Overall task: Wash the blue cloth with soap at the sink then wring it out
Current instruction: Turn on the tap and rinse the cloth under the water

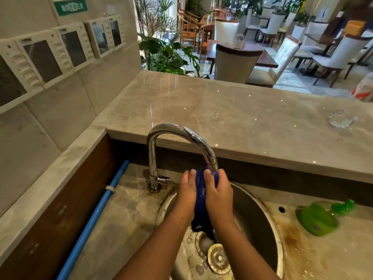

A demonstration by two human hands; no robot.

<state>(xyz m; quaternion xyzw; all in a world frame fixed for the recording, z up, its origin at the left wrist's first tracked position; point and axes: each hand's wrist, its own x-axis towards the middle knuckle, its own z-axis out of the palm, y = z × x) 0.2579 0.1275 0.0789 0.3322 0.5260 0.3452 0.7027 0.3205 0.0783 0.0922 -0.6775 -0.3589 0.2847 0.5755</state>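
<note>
Two bare hands meet under the spout of one curved chrome tap (181, 132), with one dark blue wet cloth (201, 201) sandwiched between them above one round stainless-steel sink (254, 207). The left hand (186, 190) lies flat against the cloth's left side, fingers straight and pointing away, its grip open and merely pressing. The right hand (219, 196) has its grip closed round the cloth's upper end, thumb on the near face and fingers curled over the far one. The cloth hangs limp and bunched, its lower tail reaching down to the drain. One round metal drain plug (219, 257) lies loose in the wet basin, just near of the drain. One green plastic bottle (316, 221) lies on its side on the stained marble tabletop (125, 215), right of the sink. One straight blue pipe (96, 213) runs along the left edge.
</note>
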